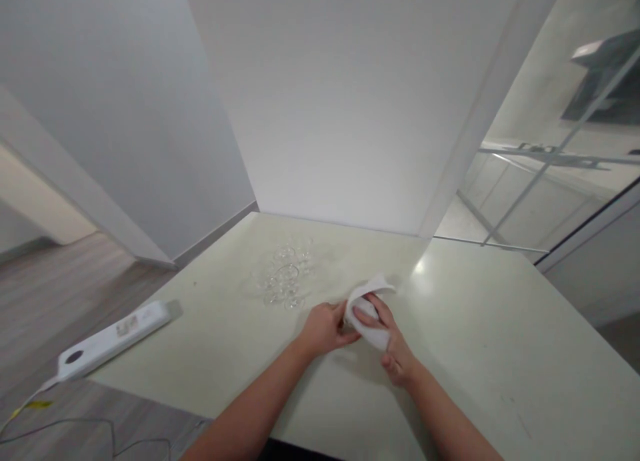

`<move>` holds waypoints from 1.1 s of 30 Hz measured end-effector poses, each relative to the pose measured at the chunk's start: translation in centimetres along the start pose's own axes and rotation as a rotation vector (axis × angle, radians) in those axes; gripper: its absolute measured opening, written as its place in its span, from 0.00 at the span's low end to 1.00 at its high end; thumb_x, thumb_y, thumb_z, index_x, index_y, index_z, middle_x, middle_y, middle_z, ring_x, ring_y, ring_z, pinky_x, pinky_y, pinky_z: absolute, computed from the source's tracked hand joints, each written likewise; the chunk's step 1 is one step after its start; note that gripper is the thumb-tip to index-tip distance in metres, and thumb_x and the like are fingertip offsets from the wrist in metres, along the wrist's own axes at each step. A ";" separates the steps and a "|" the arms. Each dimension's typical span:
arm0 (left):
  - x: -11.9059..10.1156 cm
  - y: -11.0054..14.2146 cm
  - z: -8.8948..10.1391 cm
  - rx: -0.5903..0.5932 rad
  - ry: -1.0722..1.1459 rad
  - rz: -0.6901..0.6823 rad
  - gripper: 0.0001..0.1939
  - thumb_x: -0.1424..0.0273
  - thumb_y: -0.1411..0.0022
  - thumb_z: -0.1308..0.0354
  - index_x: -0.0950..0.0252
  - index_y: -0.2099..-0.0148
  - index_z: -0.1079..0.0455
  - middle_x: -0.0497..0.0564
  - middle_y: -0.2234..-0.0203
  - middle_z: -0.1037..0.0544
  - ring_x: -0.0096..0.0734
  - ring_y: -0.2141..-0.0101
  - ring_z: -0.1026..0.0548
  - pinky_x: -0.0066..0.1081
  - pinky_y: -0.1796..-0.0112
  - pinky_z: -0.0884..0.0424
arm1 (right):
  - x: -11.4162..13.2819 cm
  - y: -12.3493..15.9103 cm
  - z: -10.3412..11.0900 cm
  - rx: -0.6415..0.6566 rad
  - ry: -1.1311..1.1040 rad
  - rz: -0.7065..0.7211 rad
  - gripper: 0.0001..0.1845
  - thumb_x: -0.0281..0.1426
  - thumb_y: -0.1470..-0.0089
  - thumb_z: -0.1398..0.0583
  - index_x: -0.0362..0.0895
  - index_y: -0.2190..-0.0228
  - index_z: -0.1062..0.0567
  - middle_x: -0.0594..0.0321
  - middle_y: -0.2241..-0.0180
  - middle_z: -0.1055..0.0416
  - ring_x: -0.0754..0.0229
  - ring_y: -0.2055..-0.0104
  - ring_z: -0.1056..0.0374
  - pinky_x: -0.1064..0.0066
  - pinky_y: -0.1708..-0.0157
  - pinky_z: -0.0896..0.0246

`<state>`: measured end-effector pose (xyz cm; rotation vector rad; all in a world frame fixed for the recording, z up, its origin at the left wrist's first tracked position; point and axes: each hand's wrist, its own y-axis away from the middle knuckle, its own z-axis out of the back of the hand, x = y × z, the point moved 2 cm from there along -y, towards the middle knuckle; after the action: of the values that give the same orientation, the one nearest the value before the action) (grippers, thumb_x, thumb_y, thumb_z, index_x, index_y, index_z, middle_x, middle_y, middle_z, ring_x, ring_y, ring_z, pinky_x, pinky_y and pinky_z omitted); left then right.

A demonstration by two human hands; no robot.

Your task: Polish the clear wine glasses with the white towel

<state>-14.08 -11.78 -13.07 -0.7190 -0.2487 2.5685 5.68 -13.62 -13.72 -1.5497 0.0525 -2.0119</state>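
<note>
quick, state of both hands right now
Left hand: curled at the edge of the white cloth; can't tell what it grips, if anything.
Right hand: closed on the white cloth.

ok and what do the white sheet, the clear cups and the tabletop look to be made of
White sheet: matte, probably paper towel or thin cloth; it bends softly and its edge flares.
Clear cups: glossy glass or possibly clear plastic; see-through with bright glints.
Tabletop: smooth, semi-gloss, perhaps laminate or glass; a glare spot shows.
</note>
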 end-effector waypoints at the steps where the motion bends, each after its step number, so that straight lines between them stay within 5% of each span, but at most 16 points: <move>1: 0.0 -0.1 -0.1 0.001 -0.003 -0.014 0.19 0.53 0.45 0.38 0.61 0.57 0.25 0.54 0.72 0.20 0.42 0.69 0.22 0.34 0.66 0.30 | 0.7 -0.2 -0.1 0.061 0.064 0.081 0.47 0.67 0.52 0.51 0.47 0.44 0.28 0.54 0.33 0.49 0.39 0.31 0.55 0.50 0.33 0.62; 4: 0.0 -0.2 -0.2 0.011 -0.013 -0.035 0.16 0.55 0.44 0.38 0.61 0.62 0.24 0.56 0.66 0.18 0.45 0.64 0.21 0.36 0.62 0.29 | 1.6 -0.9 0.5 -0.042 0.105 0.171 0.37 0.57 0.39 0.58 0.49 0.41 0.32 0.53 0.38 0.41 0.44 0.35 0.47 0.51 0.35 0.56; 8: -0.1 -0.3 -0.6 0.060 -0.081 -0.044 0.16 0.57 0.47 0.36 0.63 0.62 0.25 0.57 0.70 0.19 0.46 0.68 0.21 0.39 0.61 0.29 | 0.3 -1.4 0.9 -0.153 0.121 0.042 0.22 0.42 0.37 0.47 0.48 0.46 0.31 0.52 0.48 0.32 0.48 0.44 0.36 0.57 0.43 0.43; 10: -0.1 -0.3 -0.6 0.048 -0.087 -0.082 0.19 0.58 0.49 0.35 0.64 0.58 0.26 0.57 0.69 0.19 0.47 0.66 0.21 0.40 0.59 0.29 | -0.3 -1.4 0.7 -0.114 0.137 -0.005 0.23 0.41 0.41 0.42 0.47 0.46 0.33 0.52 0.48 0.32 0.48 0.46 0.35 0.58 0.44 0.42; 14: -0.1 -0.2 -0.7 0.005 -0.081 -0.144 0.26 0.61 0.50 0.33 0.64 0.50 0.29 0.60 0.62 0.20 0.50 0.59 0.22 0.41 0.57 0.29 | -0.8 -1.4 0.1 -0.029 0.158 -0.081 0.32 0.40 0.46 0.37 0.46 0.42 0.37 0.52 0.45 0.33 0.47 0.45 0.35 0.59 0.44 0.41; 20: -0.4 -0.3 -0.2 -0.015 -0.039 -0.161 0.23 0.63 0.51 0.33 0.64 0.53 0.30 0.58 0.62 0.20 0.48 0.59 0.23 0.42 0.53 0.32 | -0.9 -1.5 0.0 -0.052 0.101 -0.143 0.26 0.43 0.44 0.39 0.45 0.48 0.34 0.56 0.54 0.29 0.51 0.54 0.32 0.63 0.52 0.37; 27: -1.2 -0.3 0.8 -0.099 0.109 -0.155 0.18 0.58 0.43 0.37 0.62 0.54 0.31 0.55 0.62 0.21 0.41 0.59 0.24 0.38 0.57 0.34 | -1.9 -1.8 0.9 -0.319 -0.089 -0.299 0.24 0.50 0.39 0.48 0.45 0.55 0.29 0.61 0.65 0.28 0.55 0.64 0.33 0.68 0.65 0.37; 33: -1.3 -0.2 0.9 -0.133 0.246 -0.074 0.10 0.62 0.37 0.45 0.63 0.59 0.31 0.52 0.69 0.24 0.34 0.67 0.27 0.33 0.63 0.33 | -3.0 -1.8 1.3 -0.490 -0.206 -0.414 0.28 0.53 0.39 0.51 0.43 0.57 0.27 0.57 0.61 0.25 0.54 0.61 0.31 0.66 0.62 0.35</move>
<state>-13.48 -12.30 -11.64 -1.0448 -0.3600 2.3816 6.50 -10.26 -15.24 -2.2217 0.1650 -2.2497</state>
